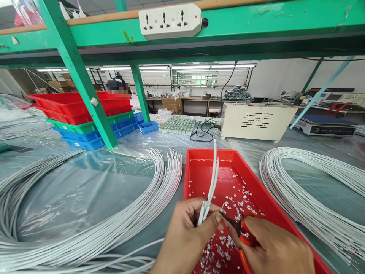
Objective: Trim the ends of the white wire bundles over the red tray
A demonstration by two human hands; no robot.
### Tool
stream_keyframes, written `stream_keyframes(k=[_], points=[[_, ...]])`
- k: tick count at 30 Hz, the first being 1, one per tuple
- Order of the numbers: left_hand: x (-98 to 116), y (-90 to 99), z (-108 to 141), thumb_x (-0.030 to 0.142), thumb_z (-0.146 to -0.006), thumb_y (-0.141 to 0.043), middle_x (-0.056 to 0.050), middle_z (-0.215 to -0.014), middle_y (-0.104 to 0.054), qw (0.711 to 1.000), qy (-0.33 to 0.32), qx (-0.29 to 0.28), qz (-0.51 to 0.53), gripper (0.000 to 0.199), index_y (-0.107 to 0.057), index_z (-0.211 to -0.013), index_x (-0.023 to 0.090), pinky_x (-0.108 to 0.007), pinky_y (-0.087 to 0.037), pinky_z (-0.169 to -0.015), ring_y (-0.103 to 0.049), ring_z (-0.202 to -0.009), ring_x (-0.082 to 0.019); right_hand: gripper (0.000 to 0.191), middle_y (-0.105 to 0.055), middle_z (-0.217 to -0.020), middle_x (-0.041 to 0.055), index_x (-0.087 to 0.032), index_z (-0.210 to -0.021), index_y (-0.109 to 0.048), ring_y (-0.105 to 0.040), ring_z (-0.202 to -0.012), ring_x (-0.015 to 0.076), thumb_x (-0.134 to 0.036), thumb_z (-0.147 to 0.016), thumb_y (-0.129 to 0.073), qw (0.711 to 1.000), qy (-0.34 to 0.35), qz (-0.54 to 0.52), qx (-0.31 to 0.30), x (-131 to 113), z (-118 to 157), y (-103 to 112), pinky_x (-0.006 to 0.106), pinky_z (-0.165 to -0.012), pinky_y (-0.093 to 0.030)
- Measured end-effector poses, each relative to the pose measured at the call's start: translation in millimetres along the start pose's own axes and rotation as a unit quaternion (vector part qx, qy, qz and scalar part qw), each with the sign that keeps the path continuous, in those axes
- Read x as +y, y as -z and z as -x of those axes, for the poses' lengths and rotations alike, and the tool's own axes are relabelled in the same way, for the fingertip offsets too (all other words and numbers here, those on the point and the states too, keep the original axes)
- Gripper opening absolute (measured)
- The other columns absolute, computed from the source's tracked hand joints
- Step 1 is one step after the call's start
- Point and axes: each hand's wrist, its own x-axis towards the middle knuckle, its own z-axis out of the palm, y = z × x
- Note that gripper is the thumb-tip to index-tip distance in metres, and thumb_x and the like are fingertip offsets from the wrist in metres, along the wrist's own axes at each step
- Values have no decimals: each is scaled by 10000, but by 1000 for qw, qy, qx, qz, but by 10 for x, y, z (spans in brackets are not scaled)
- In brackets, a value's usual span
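Over a red tray [242, 161], my left hand [188, 228] is closed around a few white cables [212, 179] whose ends stick up between its fingers. My right hand [273, 239] grips a cutting tool with orange-red handles [245, 238] and a dark head; whether it is scissors or cutters I cannot make out. The tool's head [230, 222] meets the left thumb and fingertips, where a short thin cable end shows. Small shiny silver scraps [225, 243] lie scattered in the tray.
Coiled white cables [137, 213] lie left of the tray, and another coil [285, 179] right of it. Behind stand a beige metal box [256, 123], a scale [327, 125] and stacked bins [85, 133]. A green shelf beam with a power strip [171, 21] crosses overhead. A person is in the background.
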Motion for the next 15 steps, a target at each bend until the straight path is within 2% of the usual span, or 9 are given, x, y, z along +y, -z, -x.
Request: stream_keyframes(k=[2,3,5,6,8,10,15], points=[[-2,1,-4,221,-739,-648,2,-590,-618,1000,-1,-11,-10,115,-658,-679,123,-174,-366,-566,-502,-560,-82,433,-497,-426,-38,-199,-511,-541,-468,-363,102,-415,-875,-450,987,-45,-147,-55,17,-10,-17,213,-388,-333],[-4,4,-8,225,-741,-650,5,-589,-608,1000,2,-19,-21,118,-664,-684,123,-172,-355,-551,-485,-548,-77,353,-559,-485,-27,-192,-579,-596,-527,-419,108,-385,-858,-499,967,-75,-229,-84,20,-21,-19,193,-424,-393],[-9,15,-16,232,-749,-647,7,-590,-585,998,5,-47,-44,134,-677,-687,117,-168,-332,-533,-451,-541,-72,207,-672,-663,14,-186,-780,-681,-640,-597,153,-343,-831,-556,908,-154,-369,-125,12,-49,-6,201,-568,-496],[-13,22,-21,240,-762,-635,5,-593,-576,997,2,-65,-52,156,-679,-685,112,-168,-327,-538,-447,-552,-73,190,-695,-728,26,-193,-856,-693,-660,-661,173,-342,-810,-584,877,-200,-419,-127,3,-63,6,219,-629,-516],[-19,36,-28,269,-798,-595,-6,-612,-572,994,-6,-91,-63,208,-673,-705,100,-172,-329,-558,-458,-583,-81,197,-701,-711,16,-221,-879,-707,-664,-677,186,-360,-756,-641,826,-273,-482,-105,-14,-81,33,234,-660,-524],[-22,47,-31,292,-831,-552,-5,-616,-558,991,-11,-106,-78,238,-657,-747,95,-179,-330,-575,-457,-596,-86,168,-672,-616,-13,-246,-848,-718,-643,-605,168,-352,-724,-677,793,-297,-523,-100,-19,-86,49,229,-632,-518],[-21,53,-22,306,-865,-508,12,-580,-505,984,-20,-157,-77,287,-600,-676,111,-186,-334,-585,-432,-574,-82,163,-649,-634,-3,-224,-832,-707,-601,-611,156,-354,-737,-680,756,-285,-570,-149,11,-96,42,218,-595,-477]])
